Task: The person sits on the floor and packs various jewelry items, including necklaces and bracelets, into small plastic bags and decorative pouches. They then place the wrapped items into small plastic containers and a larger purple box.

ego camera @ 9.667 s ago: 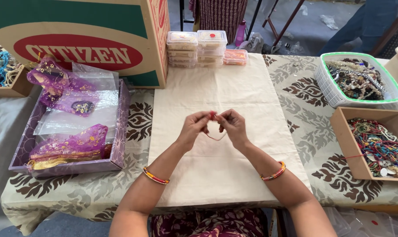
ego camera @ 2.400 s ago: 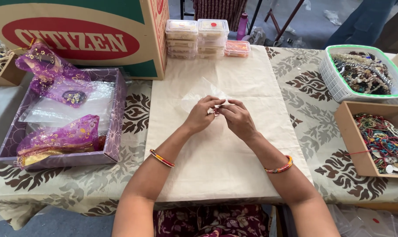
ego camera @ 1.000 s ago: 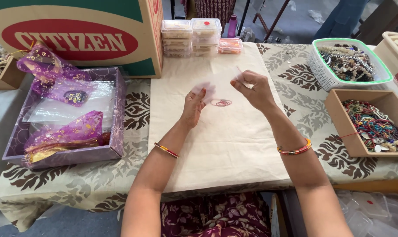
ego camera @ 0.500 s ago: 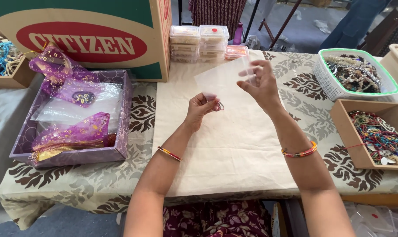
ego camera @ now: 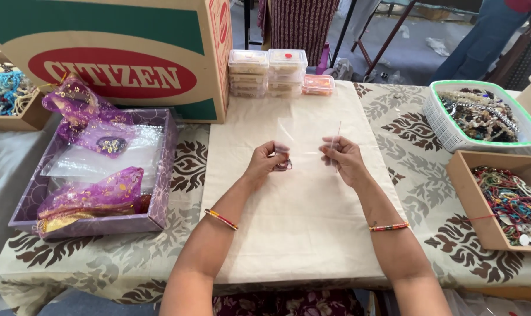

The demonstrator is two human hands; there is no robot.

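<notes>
- Head view: a clear plastic pouch (ego camera: 309, 137), flat, see-through and nearly square, is held upright over the middle of the cream cloth (ego camera: 300, 234) on the worktop.
- The right hand (ego camera: 343, 159) is closed in a pinch on the pouch's right edge.
- The left hand (ego camera: 268, 162) is closed on a small reddish-purple bracelet (ego camera: 282, 165) at the pouch's lower left corner; whether it also grips the plastic cannot be told.
- Far of the hands stand stacked clear lidded boxes (ego camera: 268, 71); a purple tray (ego camera: 96, 175) of gauzy pouches lies at the left.
- Half a second earlier the right hand held the pouch higher and farther away, apart from the left hand; now both hands sit level and closer together, with the pouch stretched between them.
</notes>
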